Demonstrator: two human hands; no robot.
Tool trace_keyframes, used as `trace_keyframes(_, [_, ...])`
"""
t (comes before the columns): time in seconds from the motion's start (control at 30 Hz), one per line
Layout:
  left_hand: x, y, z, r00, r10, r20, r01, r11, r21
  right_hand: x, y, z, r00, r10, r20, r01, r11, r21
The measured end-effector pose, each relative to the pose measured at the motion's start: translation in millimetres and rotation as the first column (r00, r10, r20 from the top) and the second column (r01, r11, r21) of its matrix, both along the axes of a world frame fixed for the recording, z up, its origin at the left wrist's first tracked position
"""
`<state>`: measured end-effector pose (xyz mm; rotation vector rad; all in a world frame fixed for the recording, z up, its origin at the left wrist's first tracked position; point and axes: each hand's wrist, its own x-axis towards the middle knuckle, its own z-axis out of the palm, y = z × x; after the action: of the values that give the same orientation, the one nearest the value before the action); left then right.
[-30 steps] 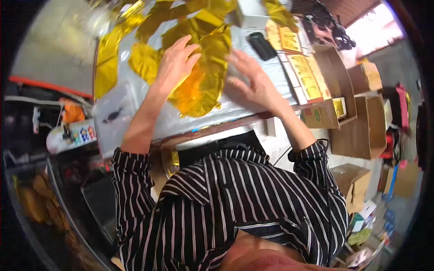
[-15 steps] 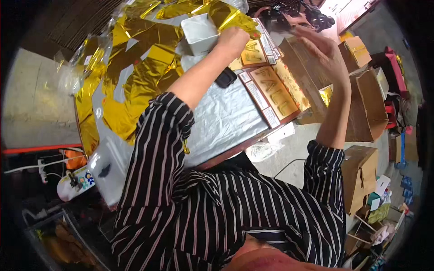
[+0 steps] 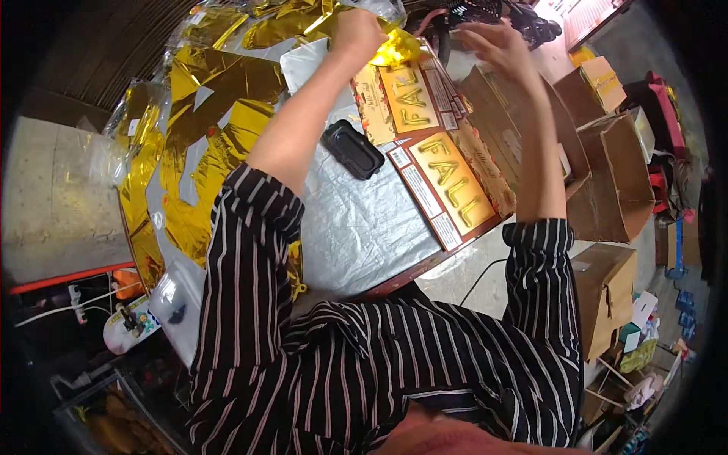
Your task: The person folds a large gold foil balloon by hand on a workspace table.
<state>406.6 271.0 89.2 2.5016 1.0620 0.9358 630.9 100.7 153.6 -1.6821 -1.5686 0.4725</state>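
Both my arms, in black-and-white striped sleeves, stretch toward the far end of a silver-covered table (image 3: pixel 356 235). My left hand (image 3: pixel 355 32) is closed on a crumpled piece of gold foil (image 3: pixel 396 50) above the flat brown packs with gold letters (image 3: pixel 449 182). My right hand (image 3: pixel 494 47) hovers to the right of it with fingers spread, holding nothing. It is above an open cardboard box (image 3: pixel 531 121). A black rectangular case (image 3: pixel 353 149) lies on the silver cover below my left forearm.
Flattened gold foil shapes (image 3: pixel 208 129) cover the table's left part. Open cardboard boxes (image 3: pixel 618 174) stand right of the table, another (image 3: pixel 607 288) lower down. Black tangled items (image 3: pixel 485 14) lie at the far edge. A small skateboard-shaped thing (image 3: pixel 129 326) sits low at left.
A second ago both hands pressed flat on gold foil near me. They have since reached to the table's far end, and my left hand now grips a gold foil piece.
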Motion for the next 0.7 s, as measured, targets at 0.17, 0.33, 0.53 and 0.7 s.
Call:
trace_keyframes(0.17, [-2.9, 40.0, 12.2, 0.996, 0.042, -0.079, -0.045, 0.998, -0.037, 1.9, 79.5, -46.2, 0.975, 0.113, 0.192, -0.134, 0.986, 0.097])
trace_keyframes(0.33, [-39.3, 59.8, 47.0, 0.918, -0.093, 0.385, 0.163, 0.975, -0.153, -68.5, 134.5, -76.6, 0.826, 0.232, 0.513, -0.334, 0.935, 0.116])
trace_keyframes(0.53, [-89.8, 94.0, 138.7, 0.860, 0.220, 0.460, -0.014, 0.912, -0.410, -90.6, 169.6, -120.5, 0.527, 0.250, 0.812, -0.199, 0.965, -0.168])
trace_keyframes(0.7, [-163.7, 93.4, 198.6, 0.646, 0.385, 0.659, -0.024, 0.873, -0.486, -104.0, 169.7, -121.1, 0.555, 0.248, 0.794, -0.209, 0.966, -0.155])
